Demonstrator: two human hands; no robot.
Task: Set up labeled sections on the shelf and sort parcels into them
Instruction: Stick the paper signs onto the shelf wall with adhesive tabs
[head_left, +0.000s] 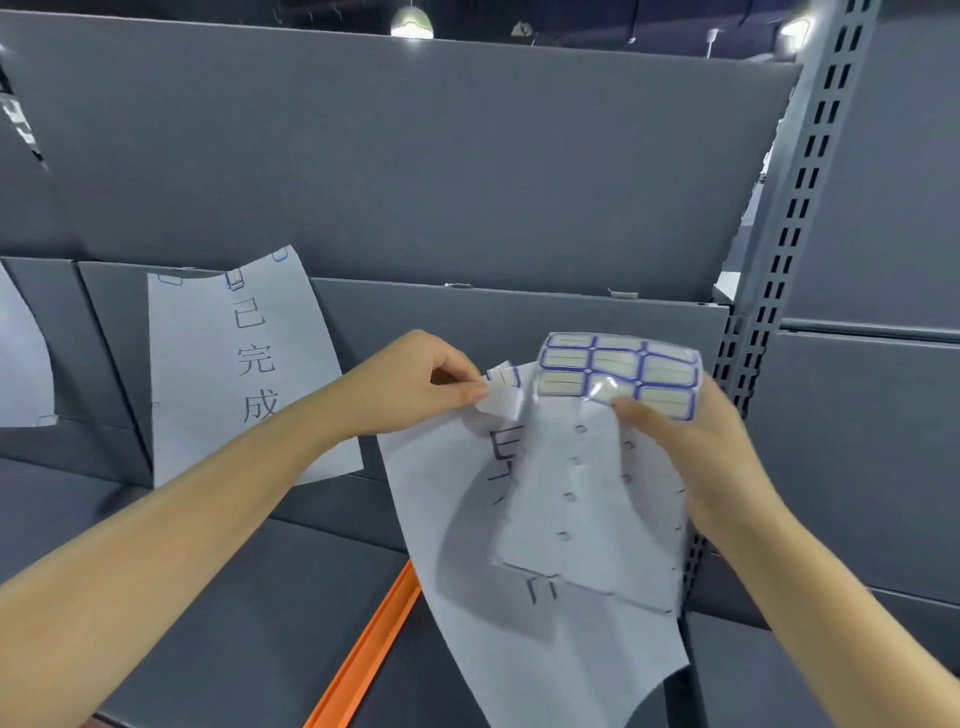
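Observation:
My left hand (415, 384) pinches the folded top corner of a white paper sign (524, 623) together with a small blue-bordered sticker (503, 375). My right hand (680, 441) grips a sheet of blue-bordered label stickers (618, 371) in clear wrap, along with a peeled backing sheet (587, 509) and the sign behind it. The sign hangs in front of the grey shelf, its handwritten characters mostly covered. Another white sign (244, 364) with three handwritten characters is stuck by stickers to the shelf's back panel (467, 171) at the left.
An orange divider strip (363, 654) lies on the grey shelf board (218, 597) below my hands. A perforated grey upright (795, 208) stands at the right. A further white paper (21, 364) hangs at the far left edge.

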